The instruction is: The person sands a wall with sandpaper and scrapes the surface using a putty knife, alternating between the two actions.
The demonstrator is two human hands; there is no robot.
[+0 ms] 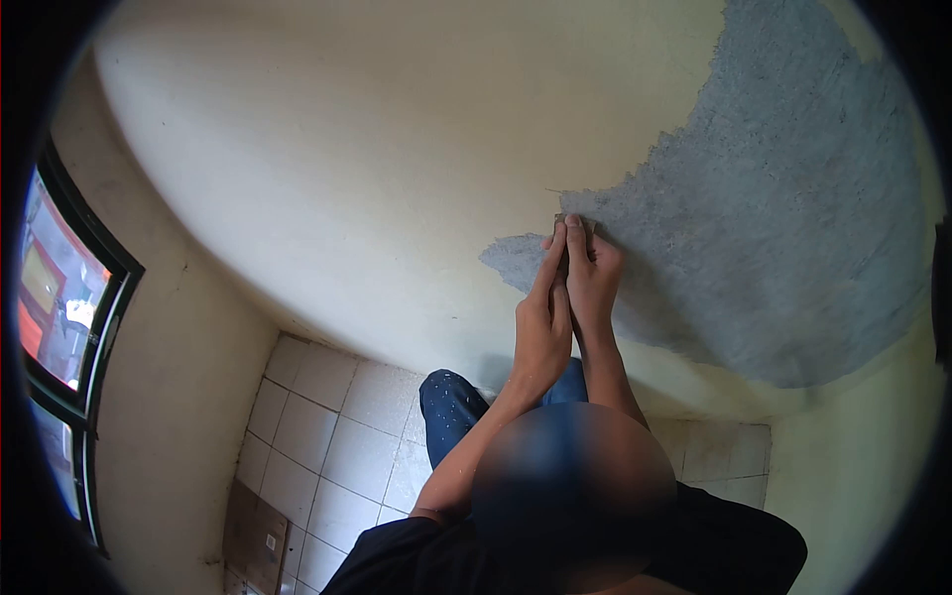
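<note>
Both hands are pressed together around a small, dark, flat scraper (561, 262), at the edge where cream paint meets bare grey wall. My left hand (544, 309) lies along its left side with the fingers stretched upward. My right hand (593, 278) grips it from the right, thumb pressed near the top end. Most of the scraper is hidden by the fingers. Around the hands spreads a rough grey patch (773, 218) with a ragged border, and the cream paint (397, 149) still covers the wall above and to the left.
White floor tiles (342, 446) lie below, with a brown board (254, 535) at the lower left. A dark-framed window (74, 288) is in the left side wall. My knee (451, 409), in blue speckled trousers, is close to the wall.
</note>
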